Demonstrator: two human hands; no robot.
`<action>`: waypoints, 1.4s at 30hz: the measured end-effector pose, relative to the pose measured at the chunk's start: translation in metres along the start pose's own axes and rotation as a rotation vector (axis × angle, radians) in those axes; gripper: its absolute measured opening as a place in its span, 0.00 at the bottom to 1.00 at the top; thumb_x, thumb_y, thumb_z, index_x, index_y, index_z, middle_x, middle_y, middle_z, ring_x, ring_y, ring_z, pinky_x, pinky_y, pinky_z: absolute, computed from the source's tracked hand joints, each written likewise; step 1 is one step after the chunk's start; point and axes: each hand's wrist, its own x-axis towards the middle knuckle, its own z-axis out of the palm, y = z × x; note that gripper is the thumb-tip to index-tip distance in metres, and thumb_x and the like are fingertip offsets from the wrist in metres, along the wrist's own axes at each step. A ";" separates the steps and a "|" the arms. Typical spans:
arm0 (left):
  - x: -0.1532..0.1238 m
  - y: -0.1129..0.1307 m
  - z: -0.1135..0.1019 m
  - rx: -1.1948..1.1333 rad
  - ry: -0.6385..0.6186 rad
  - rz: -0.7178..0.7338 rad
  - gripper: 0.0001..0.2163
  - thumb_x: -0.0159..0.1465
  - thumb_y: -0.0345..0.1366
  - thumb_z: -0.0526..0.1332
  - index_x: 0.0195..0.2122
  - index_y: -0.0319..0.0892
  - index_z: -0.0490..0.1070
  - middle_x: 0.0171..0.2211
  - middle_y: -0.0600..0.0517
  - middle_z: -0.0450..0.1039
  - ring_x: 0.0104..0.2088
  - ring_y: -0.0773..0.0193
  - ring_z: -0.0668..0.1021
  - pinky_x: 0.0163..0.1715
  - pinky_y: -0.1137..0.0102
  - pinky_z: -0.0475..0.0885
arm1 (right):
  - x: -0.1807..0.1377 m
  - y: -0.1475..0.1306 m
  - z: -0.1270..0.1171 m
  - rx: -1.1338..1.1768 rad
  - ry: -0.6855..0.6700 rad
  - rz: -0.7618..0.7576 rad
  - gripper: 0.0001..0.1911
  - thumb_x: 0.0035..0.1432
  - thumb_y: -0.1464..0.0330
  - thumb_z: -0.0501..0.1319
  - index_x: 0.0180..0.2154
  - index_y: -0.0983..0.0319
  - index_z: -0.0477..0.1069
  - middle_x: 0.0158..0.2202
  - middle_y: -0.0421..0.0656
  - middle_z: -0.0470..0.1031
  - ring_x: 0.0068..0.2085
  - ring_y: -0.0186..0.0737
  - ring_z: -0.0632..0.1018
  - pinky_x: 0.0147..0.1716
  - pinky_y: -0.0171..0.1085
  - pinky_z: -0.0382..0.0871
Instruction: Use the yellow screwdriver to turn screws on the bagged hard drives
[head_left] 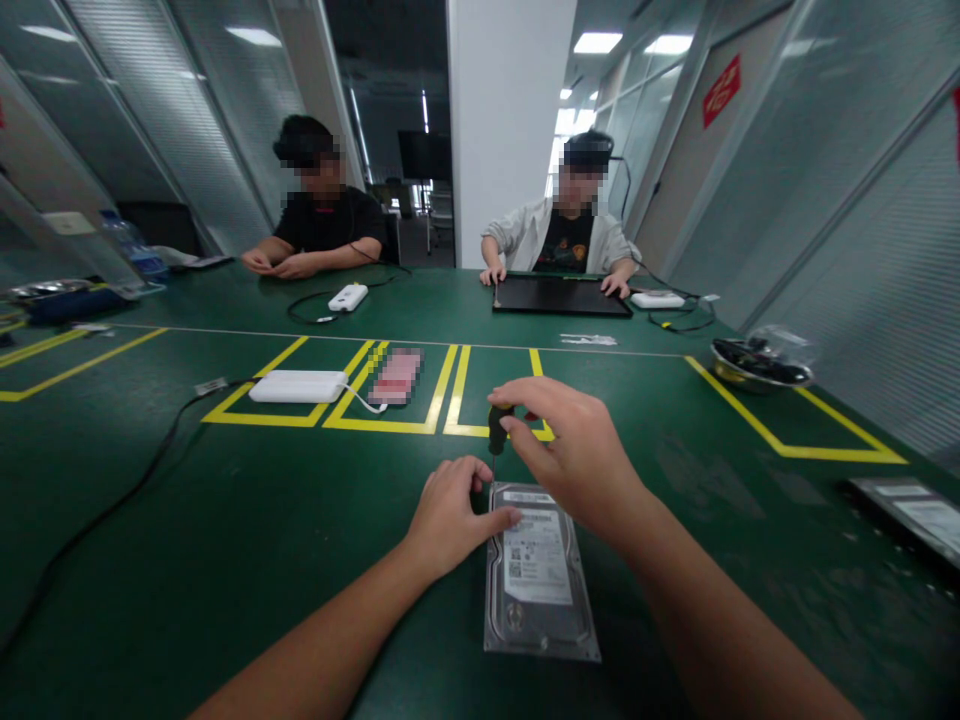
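A silver hard drive (538, 585) with a white label lies flat on the green table (225, 520) right in front of me. My left hand (454, 515) rests curled on the drive's upper left corner, thumb pressed on its top edge. My right hand (574, 450) is closed round the black handle of a small screwdriver (497, 428), held upright with its tip down at the drive's far left corner.
A white power bank (298, 386) with a cable lies inside yellow floor-tape boxes beyond the drive. A metal bowl (759, 362) sits far right, another drive (911, 510) at the right edge. Two people sit across the table, one with a black laptop (561, 297).
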 end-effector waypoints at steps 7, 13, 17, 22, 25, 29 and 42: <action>0.001 0.004 -0.003 0.014 -0.007 -0.019 0.19 0.51 0.47 0.72 0.35 0.43 0.67 0.31 0.55 0.68 0.34 0.59 0.70 0.33 0.68 0.60 | 0.000 -0.003 0.005 0.025 0.063 -0.019 0.07 0.58 0.76 0.62 0.40 0.68 0.76 0.43 0.48 0.77 0.45 0.38 0.76 0.46 0.36 0.70; 0.001 0.003 -0.003 0.013 -0.008 -0.014 0.19 0.51 0.48 0.72 0.36 0.43 0.68 0.31 0.55 0.69 0.34 0.59 0.70 0.33 0.68 0.60 | 0.000 -0.001 0.007 0.035 0.064 -0.028 0.05 0.59 0.76 0.62 0.38 0.65 0.75 0.38 0.43 0.77 0.42 0.36 0.77 0.43 0.36 0.70; 0.002 0.002 -0.002 0.019 0.003 0.000 0.19 0.51 0.47 0.72 0.35 0.43 0.67 0.31 0.55 0.68 0.33 0.59 0.70 0.32 0.68 0.59 | 0.001 -0.004 0.010 0.046 0.087 0.004 0.03 0.57 0.74 0.64 0.36 0.65 0.75 0.37 0.44 0.76 0.40 0.37 0.76 0.41 0.37 0.71; 0.001 0.001 0.000 0.023 0.013 0.001 0.19 0.51 0.48 0.72 0.34 0.43 0.67 0.30 0.55 0.68 0.33 0.59 0.70 0.32 0.68 0.59 | -0.001 -0.003 0.011 0.059 0.098 -0.028 0.07 0.60 0.76 0.59 0.39 0.64 0.74 0.42 0.46 0.78 0.46 0.38 0.77 0.47 0.39 0.71; 0.000 0.001 0.000 0.020 0.013 0.004 0.19 0.51 0.48 0.72 0.35 0.43 0.67 0.30 0.55 0.68 0.33 0.59 0.70 0.31 0.68 0.58 | -0.001 -0.001 0.012 0.051 0.081 -0.031 0.07 0.60 0.76 0.59 0.39 0.64 0.74 0.40 0.44 0.78 0.43 0.37 0.77 0.46 0.38 0.71; 0.000 0.000 0.000 0.016 0.017 0.006 0.19 0.51 0.47 0.72 0.35 0.43 0.67 0.30 0.55 0.68 0.34 0.59 0.70 0.32 0.68 0.59 | -0.001 -0.001 0.011 0.042 0.086 -0.016 0.06 0.59 0.76 0.61 0.39 0.65 0.74 0.41 0.45 0.77 0.44 0.37 0.76 0.46 0.37 0.70; 0.000 0.003 -0.002 0.020 0.004 -0.016 0.19 0.51 0.47 0.72 0.37 0.44 0.68 0.31 0.55 0.69 0.35 0.58 0.71 0.33 0.68 0.60 | -0.002 -0.002 0.012 0.026 0.064 0.039 0.05 0.59 0.75 0.63 0.39 0.64 0.73 0.38 0.43 0.74 0.41 0.36 0.74 0.41 0.37 0.69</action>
